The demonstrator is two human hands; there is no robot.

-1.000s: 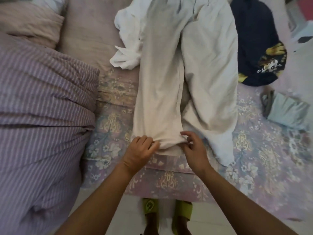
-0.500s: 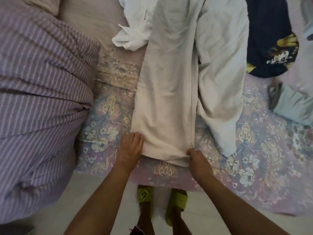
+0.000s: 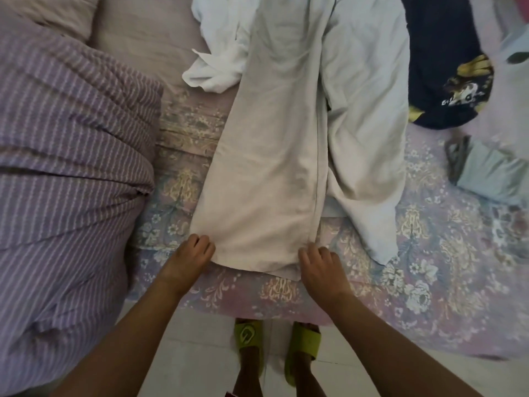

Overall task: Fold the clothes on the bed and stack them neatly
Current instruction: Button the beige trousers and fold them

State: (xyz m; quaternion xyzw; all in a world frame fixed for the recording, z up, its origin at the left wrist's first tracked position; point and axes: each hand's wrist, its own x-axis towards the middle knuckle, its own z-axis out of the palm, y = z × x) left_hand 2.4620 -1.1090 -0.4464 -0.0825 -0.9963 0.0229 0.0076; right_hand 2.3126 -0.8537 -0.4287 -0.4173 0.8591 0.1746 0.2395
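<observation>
Lying lengthwise down the floral bedsheet point(image 3: 429, 282), the beige trousers point(image 3: 272, 167) look smooth, one leg folded flat over the other, hem at the bed's near edge. I see my left hand point(image 3: 191, 253) with fingers curled at the hem's left corner, apparently pinching it. My right hand point(image 3: 320, 265) sits knuckles-up at the right corner, fingers bent onto the seam; whether it actually grips, I cannot tell.
</observation>
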